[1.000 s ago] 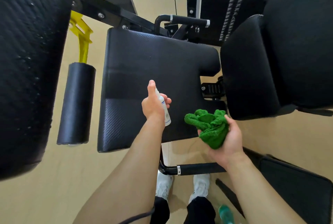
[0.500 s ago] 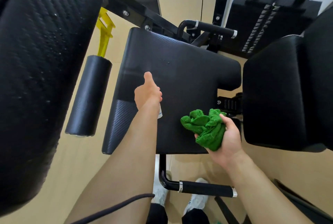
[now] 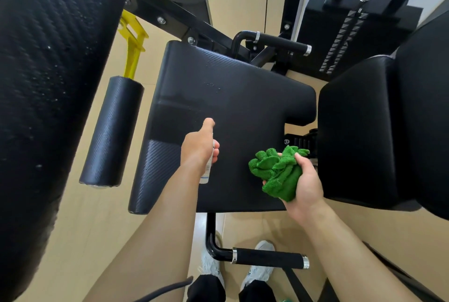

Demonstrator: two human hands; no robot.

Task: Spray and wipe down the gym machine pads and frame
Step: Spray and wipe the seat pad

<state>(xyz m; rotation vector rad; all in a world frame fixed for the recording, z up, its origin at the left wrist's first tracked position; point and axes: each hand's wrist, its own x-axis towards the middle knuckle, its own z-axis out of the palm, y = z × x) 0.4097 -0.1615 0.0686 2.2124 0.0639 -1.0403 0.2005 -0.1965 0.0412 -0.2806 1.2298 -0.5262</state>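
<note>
Gym: seat pad [image 3: 230, 107] freshly misted at 12 o'clock, left grip [image 3: 198, 148] round spray bottle [image 3: 208, 170], right grip [image 3: 306, 180] bunching green cloth [image 3: 277, 173]; wiping due.

The person's bare left hand [image 3: 198, 148] and bare right hand [image 3: 307, 180] lead back along uncovered forearms. Below are black trouser legs [image 3: 206, 289] over white low-cut trainers [image 3: 258, 270]. A thin dark cable [image 3: 167, 288] curves beside the left forearm.
</note>
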